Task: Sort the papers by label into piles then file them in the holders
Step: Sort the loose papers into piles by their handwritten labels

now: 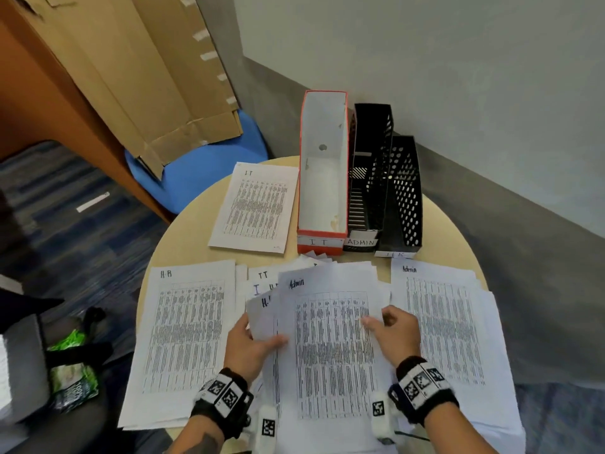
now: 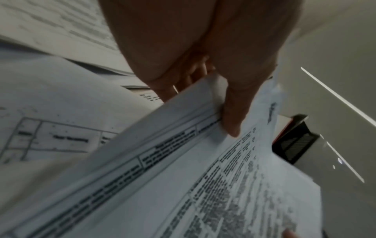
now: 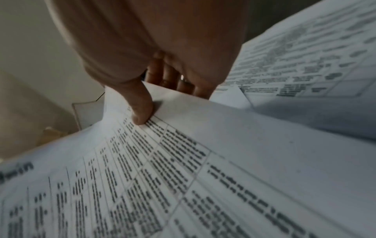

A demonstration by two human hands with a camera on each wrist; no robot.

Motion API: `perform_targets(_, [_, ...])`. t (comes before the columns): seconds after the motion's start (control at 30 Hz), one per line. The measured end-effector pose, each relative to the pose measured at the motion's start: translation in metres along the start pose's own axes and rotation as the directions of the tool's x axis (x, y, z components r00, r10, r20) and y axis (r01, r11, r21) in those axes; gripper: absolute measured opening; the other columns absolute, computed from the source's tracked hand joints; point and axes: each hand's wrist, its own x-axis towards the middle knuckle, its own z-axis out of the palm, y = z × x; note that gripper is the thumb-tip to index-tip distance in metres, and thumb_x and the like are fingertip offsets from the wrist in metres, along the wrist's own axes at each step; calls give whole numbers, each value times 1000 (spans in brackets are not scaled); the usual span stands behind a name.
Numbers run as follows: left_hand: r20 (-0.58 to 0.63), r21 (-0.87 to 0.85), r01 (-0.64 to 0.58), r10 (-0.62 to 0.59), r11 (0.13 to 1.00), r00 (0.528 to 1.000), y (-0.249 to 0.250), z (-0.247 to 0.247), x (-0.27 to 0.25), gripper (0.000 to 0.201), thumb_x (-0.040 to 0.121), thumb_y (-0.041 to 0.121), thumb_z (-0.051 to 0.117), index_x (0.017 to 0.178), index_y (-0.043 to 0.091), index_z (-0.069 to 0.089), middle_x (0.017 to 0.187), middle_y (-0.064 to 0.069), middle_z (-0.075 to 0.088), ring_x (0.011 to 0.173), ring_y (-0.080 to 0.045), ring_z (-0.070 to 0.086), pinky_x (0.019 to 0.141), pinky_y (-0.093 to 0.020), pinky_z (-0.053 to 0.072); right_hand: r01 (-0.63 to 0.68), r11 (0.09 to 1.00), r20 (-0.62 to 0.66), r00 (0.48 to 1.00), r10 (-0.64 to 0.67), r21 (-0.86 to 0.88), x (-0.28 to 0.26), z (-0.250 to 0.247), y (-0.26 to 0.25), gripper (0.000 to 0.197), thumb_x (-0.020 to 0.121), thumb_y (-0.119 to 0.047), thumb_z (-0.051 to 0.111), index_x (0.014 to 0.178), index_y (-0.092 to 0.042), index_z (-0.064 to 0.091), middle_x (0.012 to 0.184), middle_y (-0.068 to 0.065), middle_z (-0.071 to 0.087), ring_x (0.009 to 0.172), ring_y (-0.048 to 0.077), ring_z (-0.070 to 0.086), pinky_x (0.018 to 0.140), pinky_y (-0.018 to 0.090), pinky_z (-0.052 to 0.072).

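Sorting is under way on the round beige surface point(image 1: 183, 224): white printed sheets marked H.R point(image 1: 186, 335) lie at its left edge, an Admin pile point(image 1: 448, 326) at its right edge, and a lone IT sheet point(image 1: 255, 208) toward the far edge. Filing has not begun; the orange-and-white cardboard IT holder point(image 1: 322, 178) shows empty, and no sheets show in the two black perforated holders point(image 1: 389, 191) beside it. An unsorted stack of papers point(image 1: 330, 355) sits at the near edge. The left hand point(image 1: 252, 347) grips that stack's left side, thumb on top. The right hand point(image 1: 396, 332) pinches the top Admin-labelled sheet point(image 3: 223, 153), thumb above, fingers point(image 3: 173, 80) curled beneath.
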Motion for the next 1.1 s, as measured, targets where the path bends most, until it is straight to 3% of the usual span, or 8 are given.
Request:
perform_targets(0.13, [-69,112,-5,12,994,998,-6,3,5,64,76,12,89,126,24,50,113,-4,75,96,-18,75,85,-43,63,-29,1000,39,999,29,6,0,-14,7,7,83,-10,82,90,-11,79,73,-1,73,73,18,71,63,30,59])
perform_targets(0.37, [-142,230,7,26,973,989,-9,6,13,63,87,10,79,134,30,42,112,-7,76,90,-21,74,85,-46,62,-94,994,191,978,83,51,5,-49,24,36,94,2,64,127,-12,65,110,-1,71,96,13,67,89,31,50])
perform_targets(0.53, [-37,425,-163,197,890,980,-10,6,7,80,95,3,62,141,60,31,95,5,68,68,-22,69,65,-35,57,-227,952,276,946,167,204,1,-68,27,41,91,14,59,112,-20,67,107,4,78,96,20,75,79,31,58])
perform_targets(0.63, [24,470,-169,179,866,984,-13,8,8,50,98,7,58,113,54,60,119,0,65,108,-26,66,99,-41,53,-271,920,315,933,177,284,-4,-76,24,32,92,14,58,111,-10,66,102,11,78,96,27,74,72,33,57])
perform_targets(0.73, [62,445,-162,150,881,987,-15,9,7,14,95,43,68,108,48,64,125,9,58,121,-12,55,113,-43,42,-298,909,376,909,178,292,1,-78,30,35,90,14,59,124,2,61,110,21,75,103,38,72,90,50,56])
perform_targets(0.87, [93,367,-133,106,921,990,-11,14,2,56,67,87,68,110,51,64,148,7,37,140,-16,37,120,-51,35,-319,901,438,883,169,295,2,-77,33,35,88,14,60,123,9,59,113,30,71,106,49,68,101,66,48])
perform_targets(0.97, [107,392,-185,155,901,982,-7,17,0,43,68,74,77,101,49,65,155,10,23,144,-17,28,123,-50,29,-303,902,461,877,136,309,2,-74,32,32,87,17,59,119,11,62,114,35,67,108,55,64,101,69,46])
perform_targets(1.1, [51,378,-199,194,904,980,-4,18,4,18,79,48,83,90,39,71,148,-1,39,140,-26,40,118,-51,38,-263,909,369,920,135,323,1,-71,28,36,79,0,75,114,5,69,111,22,74,107,43,69,103,63,49])
